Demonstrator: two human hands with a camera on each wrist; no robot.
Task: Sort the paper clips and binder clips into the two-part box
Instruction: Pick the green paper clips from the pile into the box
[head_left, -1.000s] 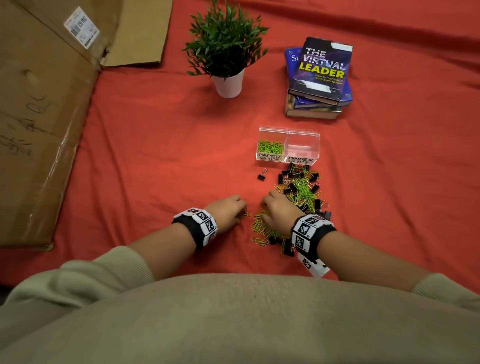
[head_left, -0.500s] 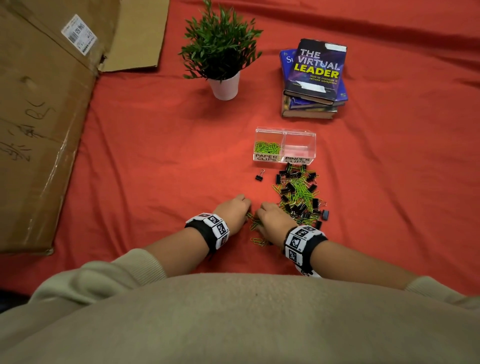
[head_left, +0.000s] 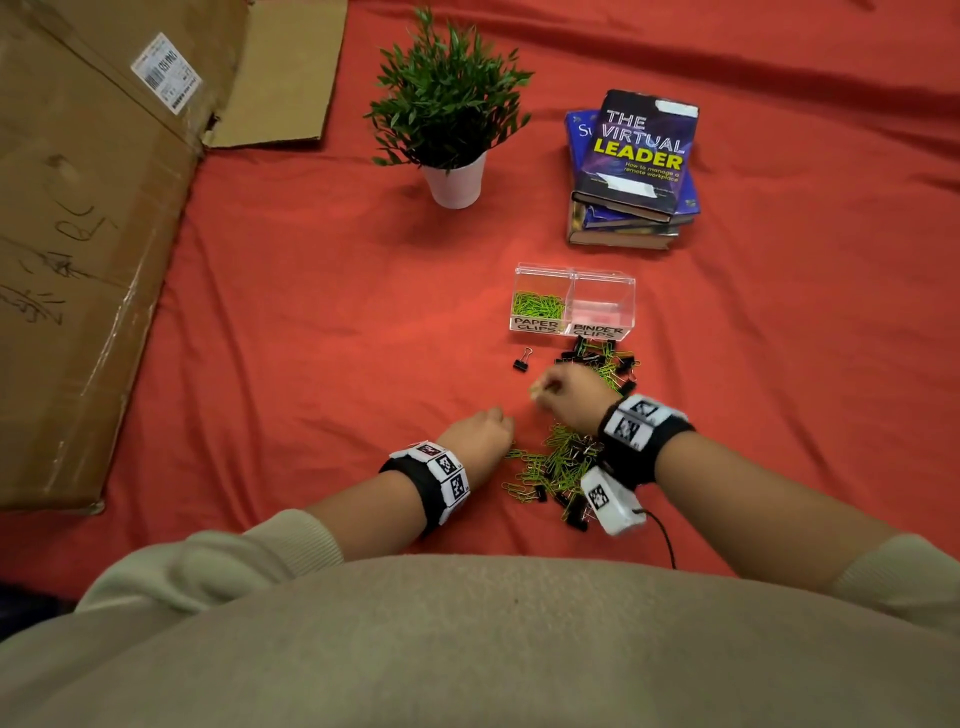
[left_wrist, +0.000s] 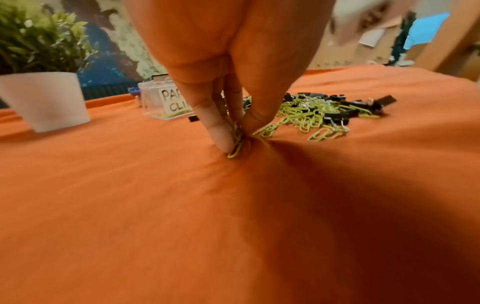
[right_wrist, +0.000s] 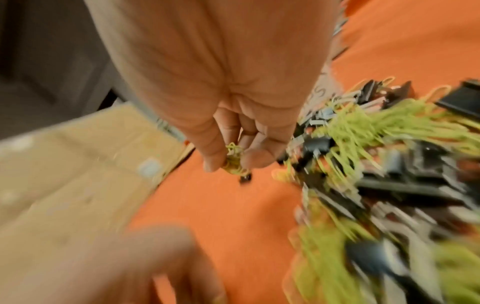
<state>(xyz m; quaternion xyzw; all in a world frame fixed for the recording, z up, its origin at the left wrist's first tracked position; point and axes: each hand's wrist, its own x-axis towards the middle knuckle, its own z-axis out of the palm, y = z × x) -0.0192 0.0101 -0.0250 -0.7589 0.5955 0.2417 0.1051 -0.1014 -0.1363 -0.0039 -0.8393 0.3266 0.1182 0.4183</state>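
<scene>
Red cloth (head_left: 311, 312) covers the whole surface, and on it stands a clear two-part box (head_left: 574, 304) with handwritten labels: "PAPER CLIPS" on its left half, "BINDER CLIPS" on its right. Green paper clips (head_left: 537, 304) lie in the left compartment; nothing can be made out in the right one. Behind the box a stack of books (head_left: 634, 171) shows the title "THE VIRTUAL LEADER", with the subtitle "How to manage a remote workplace". A potted plant (head_left: 449, 104) in a white pot stands to the left of them, and flattened cardboard (head_left: 78, 260) with a barcode sticker and dark scrawls (unreadable to me) fills the left edge.

A mixed pile of clips (head_left: 566, 457), green wire and black binder clips together, runs from just in front of the box back toward the person. One lone binder clip (head_left: 522, 360) sits apart, left of the pile.

The head view hides both sets of fingertips; the wrist cameras supply them. The left hand (head_left: 480, 434) is at the pile's left edge, and its own camera shows thumb and fingers pinching a green paper clip (left_wrist: 235, 149) right down on the cloth. The right hand (head_left: 569, 392) hovers over the middle of the pile, nearer the box, and its blurred wrist view shows the fingers (right_wrist: 213, 152) closed round a small bunch of green clips (right_wrist: 233, 162).
</scene>
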